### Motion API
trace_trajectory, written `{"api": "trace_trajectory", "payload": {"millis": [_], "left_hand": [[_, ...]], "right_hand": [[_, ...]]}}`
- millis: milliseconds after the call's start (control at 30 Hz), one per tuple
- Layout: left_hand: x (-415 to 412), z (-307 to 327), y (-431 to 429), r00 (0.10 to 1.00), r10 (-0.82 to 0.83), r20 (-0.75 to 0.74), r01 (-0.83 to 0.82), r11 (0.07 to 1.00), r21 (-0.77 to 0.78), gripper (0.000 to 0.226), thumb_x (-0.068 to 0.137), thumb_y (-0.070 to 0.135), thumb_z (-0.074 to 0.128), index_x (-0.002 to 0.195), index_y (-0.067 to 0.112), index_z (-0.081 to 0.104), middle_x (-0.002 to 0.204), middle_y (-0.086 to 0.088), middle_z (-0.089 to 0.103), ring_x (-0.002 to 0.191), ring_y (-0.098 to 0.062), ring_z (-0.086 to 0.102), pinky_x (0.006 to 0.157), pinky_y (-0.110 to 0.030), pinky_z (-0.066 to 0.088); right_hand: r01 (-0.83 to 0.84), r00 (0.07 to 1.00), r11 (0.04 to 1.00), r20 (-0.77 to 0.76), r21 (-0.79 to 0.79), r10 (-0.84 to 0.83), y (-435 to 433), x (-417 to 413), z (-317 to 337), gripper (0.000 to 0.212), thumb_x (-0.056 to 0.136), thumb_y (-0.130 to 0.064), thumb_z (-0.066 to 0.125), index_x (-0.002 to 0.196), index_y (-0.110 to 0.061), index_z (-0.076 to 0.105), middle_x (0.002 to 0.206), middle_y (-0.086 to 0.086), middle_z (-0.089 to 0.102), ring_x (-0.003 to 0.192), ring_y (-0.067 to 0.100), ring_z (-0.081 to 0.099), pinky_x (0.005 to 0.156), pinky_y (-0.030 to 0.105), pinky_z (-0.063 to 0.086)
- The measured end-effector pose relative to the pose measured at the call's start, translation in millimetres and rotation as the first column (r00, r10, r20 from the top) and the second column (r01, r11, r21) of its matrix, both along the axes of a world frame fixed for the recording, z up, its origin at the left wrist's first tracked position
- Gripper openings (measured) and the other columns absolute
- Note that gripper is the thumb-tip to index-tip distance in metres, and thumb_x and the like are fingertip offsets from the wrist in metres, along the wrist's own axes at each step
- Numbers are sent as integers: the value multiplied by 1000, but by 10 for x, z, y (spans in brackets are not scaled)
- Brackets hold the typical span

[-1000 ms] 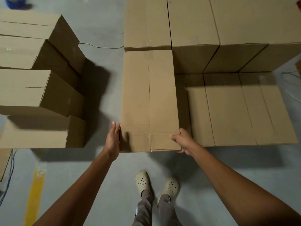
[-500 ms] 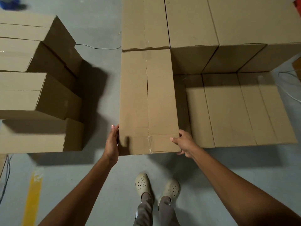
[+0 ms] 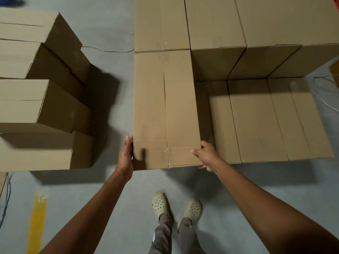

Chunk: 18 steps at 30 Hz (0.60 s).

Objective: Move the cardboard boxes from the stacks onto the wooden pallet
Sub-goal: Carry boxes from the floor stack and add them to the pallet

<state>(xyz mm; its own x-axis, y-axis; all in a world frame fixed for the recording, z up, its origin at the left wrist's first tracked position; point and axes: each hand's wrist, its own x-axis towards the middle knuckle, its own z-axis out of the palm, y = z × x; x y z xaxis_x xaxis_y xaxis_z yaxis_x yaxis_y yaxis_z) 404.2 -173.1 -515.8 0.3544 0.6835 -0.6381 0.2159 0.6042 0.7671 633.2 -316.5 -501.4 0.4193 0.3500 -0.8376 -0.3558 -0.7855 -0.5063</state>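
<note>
While two hands steady its near end, a cardboard box is seemingly being placed among stacked boxes.
Fingers flat, the left hand presses its side; the right hand grips a corner. Likely next: push flush, release.

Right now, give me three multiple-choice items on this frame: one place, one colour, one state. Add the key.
1. Where does the yellow stripe lie on the floor?
A. left of the clogs
B. right of them
C. between them

2. What colour are the clogs?
A. black
B. cream
C. red

3. How does the left hand meet the held box?
A. hangs clear of it
B. pinches its tape
C. presses flat on its left side

Key:
1 A, the stripe sits at the lower left of the view and the clogs are to its right.
2 B, both are pale cream with holes.
3 C, its straight fingers lie against the box's left side, while the right hand grips the near right corner.
</note>
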Motion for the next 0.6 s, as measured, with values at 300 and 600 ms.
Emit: {"api": "trace_trajectory", "payload": {"millis": [300, 600], "left_hand": [[-13, 45, 83, 998, -67, -6, 66, 997, -33, 61, 97, 71, 27, 133, 36, 61, 138, 8, 62, 133, -15, 52, 117, -47, 32], [78, 470, 44, 992, -45, -121, 39, 998, -46, 70, 104, 60, 22, 156, 15, 30, 163, -4, 28, 150, -25, 26, 119, -48, 19]], "right_hand": [[49, 996, 999, 77, 16, -50, 53, -56, -41, 28, 96, 1, 60, 122, -9, 59, 116, 11, 67, 100, 24, 62, 95, 52, 54], [116, 986, 993, 115, 32, -119, -110, -241, 283, 59, 93, -18, 65, 149, -13, 45, 143, 0, 55, 127, 22, 54, 109, 47, 44]]}}
